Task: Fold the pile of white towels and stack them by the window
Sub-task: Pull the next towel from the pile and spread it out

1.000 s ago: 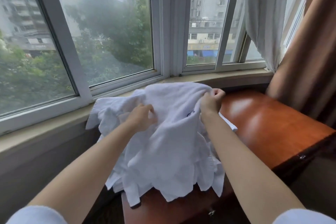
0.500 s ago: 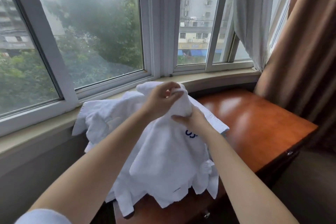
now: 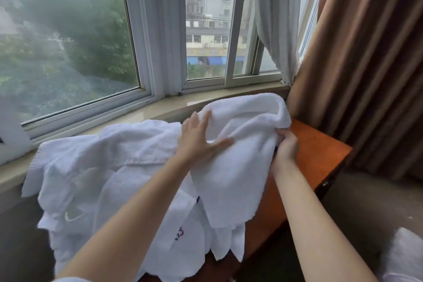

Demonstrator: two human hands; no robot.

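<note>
Right grip (image 3: 286, 144) curled on edge of raised towel (image 3: 240, 167); left grip (image 3: 199, 139) flat, fingers straight, pressing same towel. Towel pile (image 3: 109, 167) draped over tabletop (image 3: 320, 149) left edge, against windowsill (image 3: 146, 112). Brown curtain (image 3: 370, 64) crowding tabletop's far right corner.

The towels (image 3: 128, 167) are white terry cloth, nubbly and matt, with scalloped hems; one has blue stitched marks. The surface (image 3: 318, 144) is reddish-brown wood, smooth, with a soft sheen. The sill (image 3: 174, 105) is pale stone or the like, polished and faintly reflective. The window frames (image 3: 146, 52) are white and smooth, the glass misted. The brown curtain (image 3: 370, 64) is heavy cloth with a slight lustre; the sheer curtain (image 3: 272, 18) is thin, whitish and matt.
</note>
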